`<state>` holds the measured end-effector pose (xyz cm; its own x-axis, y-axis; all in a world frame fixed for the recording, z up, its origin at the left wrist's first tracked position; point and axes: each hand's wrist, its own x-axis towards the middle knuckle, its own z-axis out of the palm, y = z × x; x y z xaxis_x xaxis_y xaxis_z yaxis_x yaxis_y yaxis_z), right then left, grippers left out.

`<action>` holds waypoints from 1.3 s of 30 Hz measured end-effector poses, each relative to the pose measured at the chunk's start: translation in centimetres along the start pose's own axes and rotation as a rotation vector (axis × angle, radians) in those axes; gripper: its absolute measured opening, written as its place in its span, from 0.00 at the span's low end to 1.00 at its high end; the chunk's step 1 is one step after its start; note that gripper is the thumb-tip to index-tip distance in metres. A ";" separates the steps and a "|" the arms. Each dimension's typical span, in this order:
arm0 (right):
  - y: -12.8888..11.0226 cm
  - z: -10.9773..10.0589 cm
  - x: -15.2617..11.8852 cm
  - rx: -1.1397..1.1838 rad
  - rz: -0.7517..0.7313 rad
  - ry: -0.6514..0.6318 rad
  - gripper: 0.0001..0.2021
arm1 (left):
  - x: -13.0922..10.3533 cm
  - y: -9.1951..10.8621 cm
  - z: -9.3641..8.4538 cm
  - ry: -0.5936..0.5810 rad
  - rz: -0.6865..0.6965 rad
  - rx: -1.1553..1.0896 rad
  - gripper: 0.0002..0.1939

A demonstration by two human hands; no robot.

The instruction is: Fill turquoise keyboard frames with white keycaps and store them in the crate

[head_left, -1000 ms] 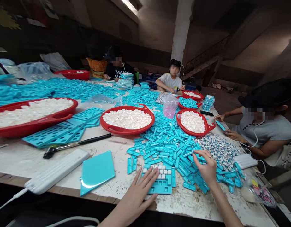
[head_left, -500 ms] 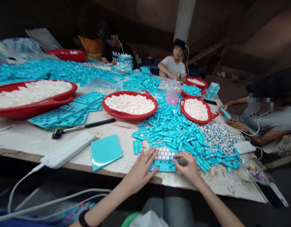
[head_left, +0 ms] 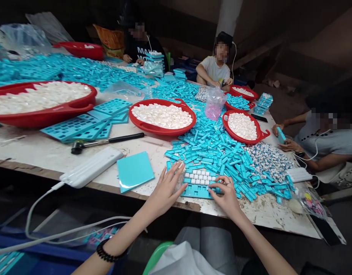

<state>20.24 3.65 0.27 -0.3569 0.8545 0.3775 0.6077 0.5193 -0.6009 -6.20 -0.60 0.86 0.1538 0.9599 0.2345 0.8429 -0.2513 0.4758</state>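
In front of me on the table lies a turquoise board [head_left: 197, 191] with rows of square openings. Its upper rows hold small white keycaps [head_left: 199, 177]; the lower openings show bare turquoise. My left hand [head_left: 166, 189] rests at the board's left edge, fingers stretched and spread. Over the right part of the board, my right hand [head_left: 226, 194] has thumb and index finger pinched together. A tiny white piece, seemingly a keycap, shows at these fingertips, partly hidden. Loose turquoise strips [head_left: 213, 152] are heaped right behind the board.
Red basins of white pieces [head_left: 163, 130] stand behind. To the left lie a turquoise square sheet [head_left: 136, 172], a white power strip [head_left: 91, 168], a hammer [head_left: 107, 141] and perforated panels [head_left: 75, 126]. Small white-blue parts [head_left: 270, 162] are piled right. Several co-workers sit around the table.
My view has tilted down slightly, so the table sits higher in the picture. My right hand has shifted from the end of the keycap rows to the lower openings. My left hand stays beside the board.
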 end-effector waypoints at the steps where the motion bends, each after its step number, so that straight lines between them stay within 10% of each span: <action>1: 0.0 0.0 -0.1 -0.009 -0.002 0.006 0.03 | 0.0 -0.2 -0.2 0.025 -0.025 -0.013 0.33; 7: -0.3 -0.2 -0.1 -0.071 -0.061 -0.024 0.05 | 1.6 -1.6 -1.8 0.311 -0.219 -0.074 0.29; 12: -0.7 -0.1 0.3 -0.121 -0.083 -0.075 0.06 | 8.3 -3.0 -5.2 0.520 -0.308 0.058 0.25; 20: -0.2 2.0 -1.2 -0.045 -0.019 0.094 0.07 | 18.3 -7.9 -9.9 0.358 -0.541 0.278 0.21; 39: -1.7 0.3 -0.1 -0.331 -0.170 -0.026 0.08 | 19.5 -9.3 -9.2 0.309 -0.517 0.386 0.14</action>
<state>19.01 2.70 1.00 -0.4882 0.7585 0.4318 0.7329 0.6249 -0.2690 -15.74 19.28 8.81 -0.4198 0.8505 0.3169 0.8995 0.3433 0.2701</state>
